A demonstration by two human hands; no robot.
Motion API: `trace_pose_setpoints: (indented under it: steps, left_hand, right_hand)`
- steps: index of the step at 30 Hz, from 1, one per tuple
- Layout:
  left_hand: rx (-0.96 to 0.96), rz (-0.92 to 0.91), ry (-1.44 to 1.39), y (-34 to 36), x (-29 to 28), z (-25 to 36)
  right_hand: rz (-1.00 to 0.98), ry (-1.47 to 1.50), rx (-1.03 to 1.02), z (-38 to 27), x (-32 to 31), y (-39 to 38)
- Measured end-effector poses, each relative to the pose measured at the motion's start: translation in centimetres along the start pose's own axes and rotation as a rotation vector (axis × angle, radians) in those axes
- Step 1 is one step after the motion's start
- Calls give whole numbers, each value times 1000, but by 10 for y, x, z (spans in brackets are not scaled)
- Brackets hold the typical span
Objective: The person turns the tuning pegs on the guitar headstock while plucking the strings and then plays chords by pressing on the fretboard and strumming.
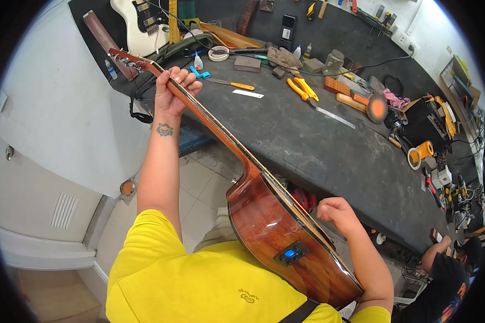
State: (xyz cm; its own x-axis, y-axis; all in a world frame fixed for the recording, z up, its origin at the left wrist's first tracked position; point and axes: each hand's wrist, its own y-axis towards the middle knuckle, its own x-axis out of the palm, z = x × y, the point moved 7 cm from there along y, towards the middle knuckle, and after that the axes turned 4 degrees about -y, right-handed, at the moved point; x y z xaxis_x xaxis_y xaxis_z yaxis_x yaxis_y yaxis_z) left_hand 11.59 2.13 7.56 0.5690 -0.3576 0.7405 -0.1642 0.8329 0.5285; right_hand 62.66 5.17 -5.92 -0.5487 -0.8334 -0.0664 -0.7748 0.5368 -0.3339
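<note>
A brown glossy acoustic guitar [269,226] lies across my body, its headstock up at the left and a small black control panel with a lit blue screen on its side. My left hand [172,91] is closed around the neck near the headstock, fingers curled over the strings. My right hand [337,212] is curled just beside the strings over the guitar's body, with my forearm against the lower edge. I cannot make out whether anything is between those fingers.
A dark workbench [285,134] carries orange-handled pliers [302,88], a file, tape rolls, bottles, an orange sanding block and several other tools. A white electric guitar [143,24] is at the back left. Another person [436,285] works at the bench's lower right; a white door stands left.
</note>
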Motion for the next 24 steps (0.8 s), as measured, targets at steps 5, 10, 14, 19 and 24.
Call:
trace_pose_setpoints:
  steps: [5, 10, 14, 19, 24]
  left_hand:
    - [17, 15, 8, 1, -1, 0]
    - [25, -2, -24, 3, 1, 0]
    - [21, -1, -28, 2, 0, -2]
    - [29, 6, -55, -1, 7, -1]
    - [108, 372, 138, -9, 3, 6]
  right_hand:
    - [114, -548, 1, -7, 2, 2]
    - [-53, -11, -70, 3, 11, 5]
    - [194, -284, -1, 10, -2, 8]
    - [-107, -103, 75, -1, 7, 0]
    - [96, -42, 8, -9, 3, 1]
